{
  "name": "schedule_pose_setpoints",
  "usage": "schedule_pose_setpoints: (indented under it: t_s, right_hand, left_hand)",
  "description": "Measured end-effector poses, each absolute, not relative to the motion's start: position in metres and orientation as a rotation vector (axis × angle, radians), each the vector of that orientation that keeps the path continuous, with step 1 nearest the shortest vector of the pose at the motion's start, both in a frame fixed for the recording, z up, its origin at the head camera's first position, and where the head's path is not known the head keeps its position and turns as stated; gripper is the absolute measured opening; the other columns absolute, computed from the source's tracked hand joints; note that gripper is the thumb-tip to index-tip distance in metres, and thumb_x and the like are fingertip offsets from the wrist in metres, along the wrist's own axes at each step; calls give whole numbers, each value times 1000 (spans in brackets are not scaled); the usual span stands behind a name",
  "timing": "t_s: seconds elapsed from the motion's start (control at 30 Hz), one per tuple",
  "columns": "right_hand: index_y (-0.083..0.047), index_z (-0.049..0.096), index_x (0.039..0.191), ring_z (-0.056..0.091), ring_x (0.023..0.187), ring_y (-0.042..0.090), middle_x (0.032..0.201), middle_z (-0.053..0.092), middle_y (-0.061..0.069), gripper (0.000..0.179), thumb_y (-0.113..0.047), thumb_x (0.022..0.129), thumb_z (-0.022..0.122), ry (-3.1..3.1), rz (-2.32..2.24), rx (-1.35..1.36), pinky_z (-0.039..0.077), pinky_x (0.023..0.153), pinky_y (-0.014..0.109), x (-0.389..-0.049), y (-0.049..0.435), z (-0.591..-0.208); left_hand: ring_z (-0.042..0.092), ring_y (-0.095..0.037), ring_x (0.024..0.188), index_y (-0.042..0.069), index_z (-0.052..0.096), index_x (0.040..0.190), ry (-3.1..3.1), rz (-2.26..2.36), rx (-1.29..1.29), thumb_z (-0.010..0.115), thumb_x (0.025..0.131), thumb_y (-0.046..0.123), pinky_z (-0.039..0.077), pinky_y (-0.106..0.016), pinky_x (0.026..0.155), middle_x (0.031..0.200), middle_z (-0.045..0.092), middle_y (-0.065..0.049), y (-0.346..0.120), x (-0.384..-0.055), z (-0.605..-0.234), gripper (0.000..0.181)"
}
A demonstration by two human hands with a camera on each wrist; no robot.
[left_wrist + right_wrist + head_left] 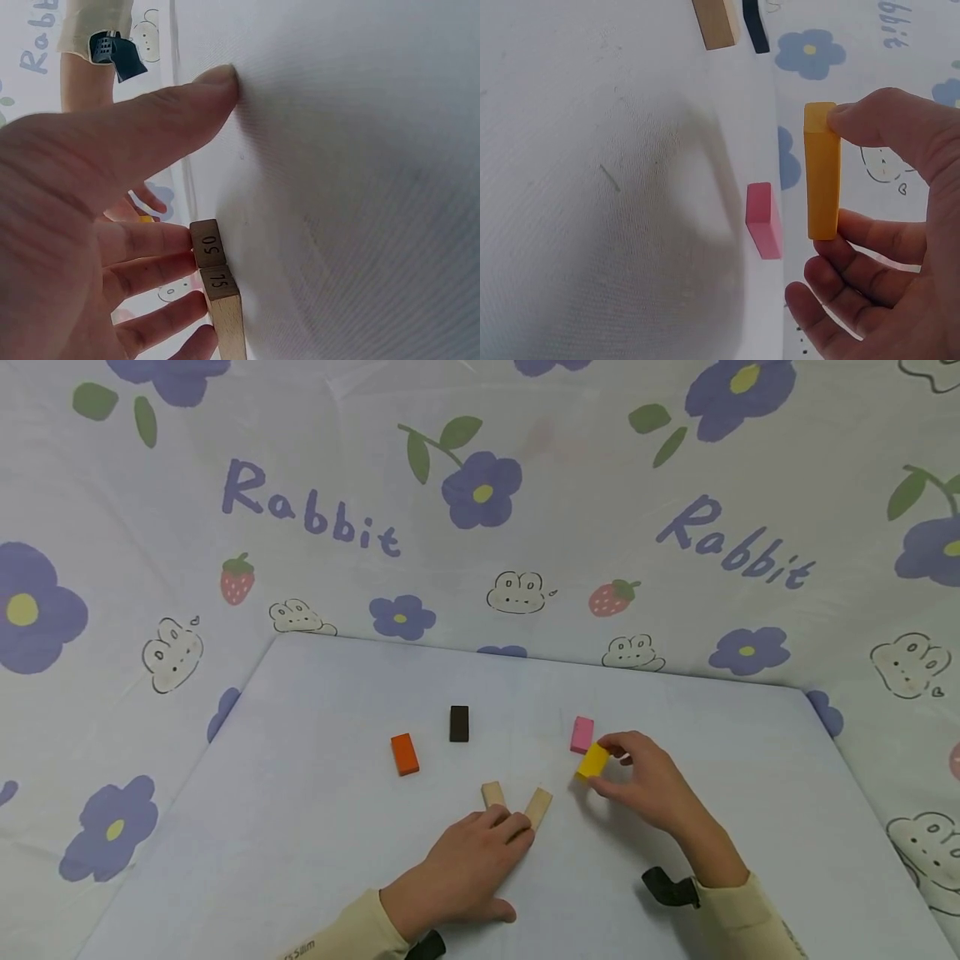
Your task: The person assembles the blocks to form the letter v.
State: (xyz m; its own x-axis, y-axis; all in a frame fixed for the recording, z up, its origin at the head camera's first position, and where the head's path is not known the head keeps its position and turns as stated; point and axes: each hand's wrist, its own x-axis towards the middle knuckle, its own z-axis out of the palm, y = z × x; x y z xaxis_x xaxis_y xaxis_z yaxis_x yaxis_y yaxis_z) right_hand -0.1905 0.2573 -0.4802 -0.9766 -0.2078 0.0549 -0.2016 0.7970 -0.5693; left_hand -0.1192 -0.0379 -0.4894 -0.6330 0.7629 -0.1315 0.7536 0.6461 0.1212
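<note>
My right hand (651,782) pinches a yellow block (593,762) by its two ends, between thumb and fingertips. In the right wrist view the yellow block (823,176) is held off the white surface. A pink block (582,735) lies just beyond it. My left hand (476,864) rests with its fingers on two plain wooden blocks; the left one (492,794) and the right one (538,806) stand in a V, near ends together. Printed numbers mark their ends (209,245) in the left wrist view, and the left thumb (172,112) is spread away from them.
Farther left on the white tabletop (300,827) lie an orange block (405,754) and a dark brown block (459,724). Behind the table's back edge hangs a cloth (555,543) printed with flowers and rabbits. Each sleeve carries a black device (670,887) at the wrist.
</note>
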Motion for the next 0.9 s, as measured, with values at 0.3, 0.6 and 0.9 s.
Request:
schedule_pose_setpoints:
  t_s: [0.3, 0.6, 0.9]
  right_hand:
    - [2, 63, 138, 62, 117, 38, 132, 65, 19, 62, -26, 90, 91, 2963, -942, -354, 56, 102, 57, -193, 252, -482]
    - [2, 64, 136, 63, 115, 37, 128, 66, 18, 60, -23, 89, 92, 2963, -961, -399, 57, 100, 56, -193, 246, -485]
    - [1, 64, 135, 63, 115, 37, 129, 66, 16, 58, -21, 89, 92, 2956, -990, -429, 57, 100, 56, -194, 242, -488]
  left_hand:
    - [48, -17, 130, 16, 59, 153, 2706, 93, 1259, 88, 83, 65, 47, -32, 111, 151, 55, 2, -38, -119, -489, 90]
    - [48, -17, 129, 16, 60, 152, 2714, 85, 1262, 89, 83, 66, 48, -32, 110, 150, 55, 2, -38, -119, -488, 90]
    - [49, -17, 129, 16, 60, 151, 2717, 94, 1273, 89, 82, 65, 48, -32, 109, 149, 56, 2, -39, -119, -488, 90]
